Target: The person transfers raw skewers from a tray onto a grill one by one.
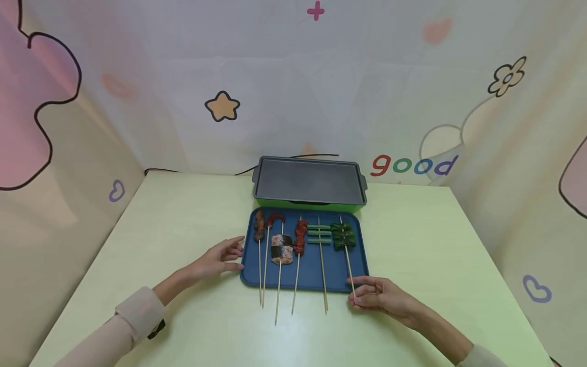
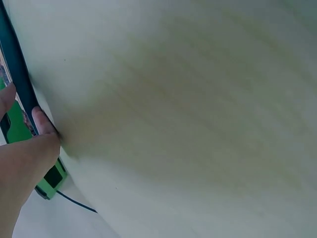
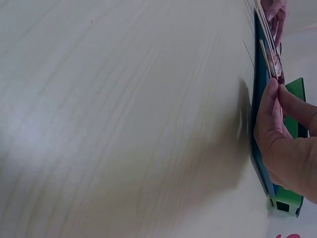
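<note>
Skewers [image 1: 300, 235] lay side by side on a blue tray [image 1: 336, 272], roughly midway between the left and right edges of the desk [image 1: 183, 214], before the green grill [image 1: 309, 179] near its back edge. Our left hand [image 1: 217, 261] touched the tray's left rim, fingers loosely spread. Then we saw brown meat [image 1: 259, 227], a red curl [image 1: 274, 219], a dark-banded piece [image 1: 282, 251], red chunks [image 1: 299, 247] and green stalks [image 1: 326, 234]; near the tray's front right corner our right hand [image 1: 382, 299] pinched the stick [image 1: 349, 266] of the leafy green skewer [image 1: 343, 236].
</note>
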The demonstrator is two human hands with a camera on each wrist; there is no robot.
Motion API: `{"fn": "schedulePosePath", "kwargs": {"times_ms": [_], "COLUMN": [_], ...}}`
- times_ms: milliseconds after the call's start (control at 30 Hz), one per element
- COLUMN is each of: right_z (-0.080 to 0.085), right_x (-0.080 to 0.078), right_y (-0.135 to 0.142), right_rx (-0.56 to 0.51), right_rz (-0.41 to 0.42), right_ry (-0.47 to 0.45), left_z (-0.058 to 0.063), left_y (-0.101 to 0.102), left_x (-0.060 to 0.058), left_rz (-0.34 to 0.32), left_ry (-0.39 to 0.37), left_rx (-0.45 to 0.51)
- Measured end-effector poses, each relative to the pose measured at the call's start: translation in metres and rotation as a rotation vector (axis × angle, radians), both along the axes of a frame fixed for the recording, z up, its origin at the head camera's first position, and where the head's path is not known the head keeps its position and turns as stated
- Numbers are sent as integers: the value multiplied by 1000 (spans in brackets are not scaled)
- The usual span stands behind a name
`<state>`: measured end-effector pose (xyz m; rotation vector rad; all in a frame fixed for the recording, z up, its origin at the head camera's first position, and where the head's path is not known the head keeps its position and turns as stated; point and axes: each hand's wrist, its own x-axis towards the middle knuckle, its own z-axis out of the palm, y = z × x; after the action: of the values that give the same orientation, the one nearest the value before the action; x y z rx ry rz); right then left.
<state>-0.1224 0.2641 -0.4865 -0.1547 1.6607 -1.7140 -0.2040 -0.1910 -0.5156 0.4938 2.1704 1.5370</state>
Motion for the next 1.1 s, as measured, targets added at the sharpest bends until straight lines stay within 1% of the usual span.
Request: {"fn": "schedulePosePath", "kwargs": {"times_ms": [100,300,400,567,633,700,800,900,1000,1100], "right_z": [2,9,14,20,22,22,22,21,22,24], "right_x": [0,-3,-5,-7,-5,-1,6,10,9,4], "right_y": [1,7,12,13,12,12,14,18,24,29], "right_rx": [20,49,57,61,75,95,122,138,155,166], "right_rz": [-7,-7,-15,-47,-71,-96,-136,-181,-241,-294], "right_ry": [5,16,29,24,14,3,-8,-2,7,15], "left_z": [-2,-3,-3,-1,0,0,-1,-2,-1,-2], "left_y": [0,4,7,8,6,4,1,-1,-1,1], "left_x": [0,-2,-7,-17,-18,-18,-15,-11,-9,-9], "left_rz": [5,20,22,49,53,42,23,18,3,-8], "left_ry": [7,4,-17,-48,-47,-44,-46,-55,-45,-51], "left_rx": [16,-15,-22,-37,-35,-32,-27,-10,16,25]}}
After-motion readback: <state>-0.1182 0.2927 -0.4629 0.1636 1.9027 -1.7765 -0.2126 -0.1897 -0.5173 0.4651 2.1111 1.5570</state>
